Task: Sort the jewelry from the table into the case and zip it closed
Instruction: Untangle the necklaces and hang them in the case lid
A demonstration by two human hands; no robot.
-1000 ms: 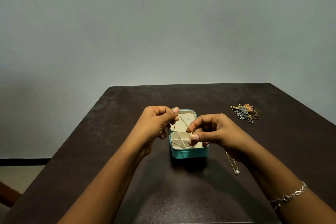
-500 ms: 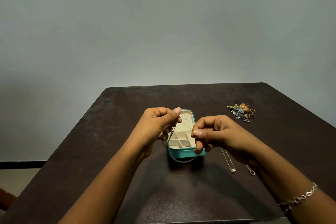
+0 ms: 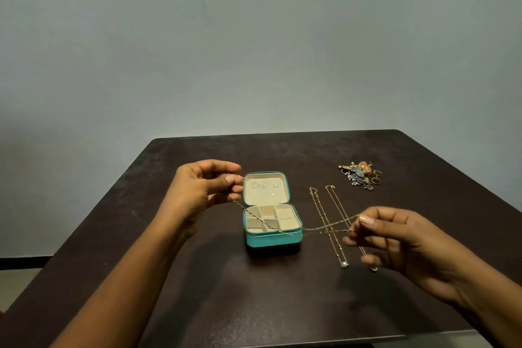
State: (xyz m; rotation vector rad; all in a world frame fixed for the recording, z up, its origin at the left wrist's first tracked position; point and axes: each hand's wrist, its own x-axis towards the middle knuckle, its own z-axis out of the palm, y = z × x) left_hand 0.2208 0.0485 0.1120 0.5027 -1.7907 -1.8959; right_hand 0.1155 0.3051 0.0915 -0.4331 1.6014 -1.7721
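- Jewelry in play is a thin gold chain [image 3: 255,215], which has been drawn out since half a second ago. The hands, then held close together over the teal zip-around jewelry case [image 3: 271,240], are now spread well apart.
- The chain is strung from the left hand [image 3: 203,189], beside the open lid, across the divided tray to the right hand [image 3: 395,237]. That hand is held above two gold pendant necklaces [image 3: 319,206] lying on the dark brown bench [image 3: 197,277].
- The chain is judged to have been straightened for laying into the case. Nothing is seen stowed yet, and the heap of rings and earrings [image 3: 361,175] lies well apart from both hands.
- Left fingers [image 3: 233,178] are curled, with one end of the chain pinched against the thumb.
- Right fingers [image 3: 367,220] pinch the other end, the remaining ones loosely curled.
- Whether the chain rests on the dividers cannot be told for certain.
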